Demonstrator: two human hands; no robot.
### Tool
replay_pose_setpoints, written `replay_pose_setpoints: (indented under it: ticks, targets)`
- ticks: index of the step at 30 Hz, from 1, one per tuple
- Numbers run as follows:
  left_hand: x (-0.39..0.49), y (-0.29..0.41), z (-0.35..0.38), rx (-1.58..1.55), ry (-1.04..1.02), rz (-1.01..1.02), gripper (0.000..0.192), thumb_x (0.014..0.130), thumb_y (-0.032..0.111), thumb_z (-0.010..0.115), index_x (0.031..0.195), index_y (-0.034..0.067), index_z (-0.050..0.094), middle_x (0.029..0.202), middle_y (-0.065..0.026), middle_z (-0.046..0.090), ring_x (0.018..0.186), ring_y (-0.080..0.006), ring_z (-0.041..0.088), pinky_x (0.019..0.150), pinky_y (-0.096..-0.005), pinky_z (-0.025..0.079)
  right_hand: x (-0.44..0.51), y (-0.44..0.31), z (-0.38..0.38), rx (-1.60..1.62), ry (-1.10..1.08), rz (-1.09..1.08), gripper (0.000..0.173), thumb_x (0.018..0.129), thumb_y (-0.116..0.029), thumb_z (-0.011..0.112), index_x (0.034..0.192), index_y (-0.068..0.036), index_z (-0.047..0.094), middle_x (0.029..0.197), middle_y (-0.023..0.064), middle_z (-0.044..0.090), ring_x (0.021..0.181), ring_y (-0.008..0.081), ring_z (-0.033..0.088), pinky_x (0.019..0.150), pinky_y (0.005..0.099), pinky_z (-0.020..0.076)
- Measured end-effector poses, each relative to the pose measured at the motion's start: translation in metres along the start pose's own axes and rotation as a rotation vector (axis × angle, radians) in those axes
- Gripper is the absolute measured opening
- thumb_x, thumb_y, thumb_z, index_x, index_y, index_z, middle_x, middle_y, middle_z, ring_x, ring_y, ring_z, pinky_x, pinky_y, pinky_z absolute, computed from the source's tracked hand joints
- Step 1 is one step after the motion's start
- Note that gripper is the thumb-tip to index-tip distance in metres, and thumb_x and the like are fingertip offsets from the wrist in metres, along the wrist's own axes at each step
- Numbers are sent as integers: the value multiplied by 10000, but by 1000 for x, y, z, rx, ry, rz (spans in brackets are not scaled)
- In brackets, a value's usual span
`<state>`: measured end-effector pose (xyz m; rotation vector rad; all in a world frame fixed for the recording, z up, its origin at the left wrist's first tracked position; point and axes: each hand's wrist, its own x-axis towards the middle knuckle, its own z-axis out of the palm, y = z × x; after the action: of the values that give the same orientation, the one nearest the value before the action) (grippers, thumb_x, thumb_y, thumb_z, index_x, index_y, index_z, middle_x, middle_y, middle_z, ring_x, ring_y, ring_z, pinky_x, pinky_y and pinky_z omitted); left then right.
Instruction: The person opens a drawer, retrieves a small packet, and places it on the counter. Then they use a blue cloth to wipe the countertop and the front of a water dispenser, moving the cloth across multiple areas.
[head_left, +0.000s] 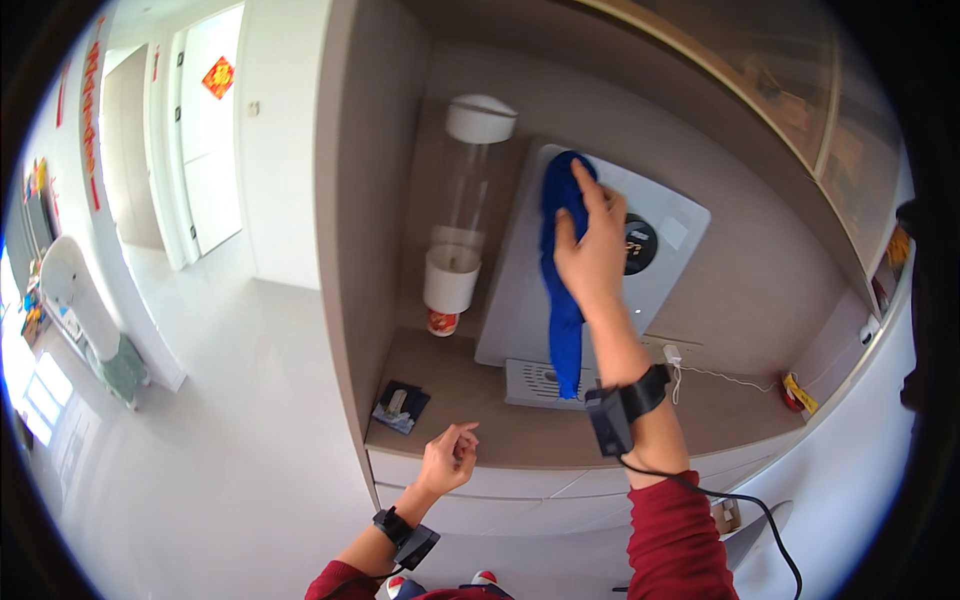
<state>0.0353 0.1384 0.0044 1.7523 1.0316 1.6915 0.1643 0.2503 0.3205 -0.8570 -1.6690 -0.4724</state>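
Note:
My right hand (595, 251) presses a blue cloth (564, 322) against the front panel of a wall-mounted water dispenser (517, 277). The cloth's long end hangs down to the slotted drip tray (529, 381). Beside my fingers, a round black display (640, 244) is partly covered by the hand. My left hand (448, 459) hovers near the front edge of the wooden counter (510, 439), its fingers loosely bent and a little apart, with nothing visible in it.
A clear tube cup dispenser (469, 180) holding paper cups (442, 322) hangs left of the panel. A dark packet (401, 406) lies on the counter. A white plug (672, 354) with a cable sits at right, near a red and yellow object (798, 393). Cabinet doors (787, 90) overhang above.

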Motion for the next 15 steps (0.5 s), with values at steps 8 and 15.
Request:
replay_pose_setpoints:
  ticks: [8, 15]
  targets:
    - [1, 6, -5, -57, 15, 15, 356, 788, -12, 582, 1144, -2, 592, 812, -48, 620, 591, -138, 560, 529, -250, 482, -82, -9, 32, -236, -366, -19, 582, 736, 25, 623, 1301, -106, 575, 1245, 219, 432, 1058, 420, 564, 819, 451, 535]
    - [2, 3, -4, -58, 12, 19, 351, 765, -46, 564, 1114, -27, 597, 808, -62, 640, 603, -134, 582, 558, -245, 489, -158, -20, 62, -239, -678, 157, 570, 735, -36, 648, 1291, -140, 580, 1199, 194, 475, 1012, 403, 588, 814, 453, 536]
